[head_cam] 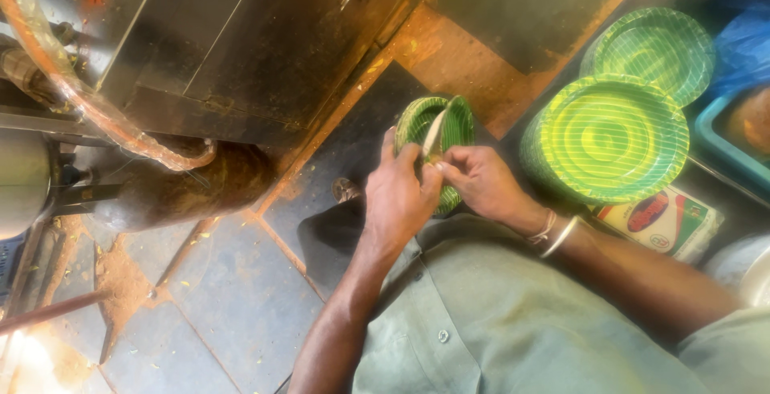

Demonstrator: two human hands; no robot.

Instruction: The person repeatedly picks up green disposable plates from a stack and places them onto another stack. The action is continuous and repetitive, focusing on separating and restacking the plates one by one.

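Paper plates (pixel 437 133): green striped pair, held at twelve o'clock of the lap, edges up.
Left hand (pixel 399 193): fingers pinched on near rim.
Right hand (pixel 481 184): fingertips together, prying plates apart.
Advice: peeling gently at the rim looked wisest.
Stacks (pixel 611 139): two o'clock, well apart.

Two stacks of green striped paper plates: one (pixel 613 137) right of centre, another (pixel 659 45) behind it, touching. Printed packet (pixel 666 219) lies just below the nearer stack. Teal tray (pixel 726 153) at right edge, blue plastic bag (pixel 742 45) above it. Dark metal cabinet (pixel 241 41) upper left, clear hose (pixel 80 97) curving across its front. Grey stone tile floor (pixel 208 298), orange grime in the joints.
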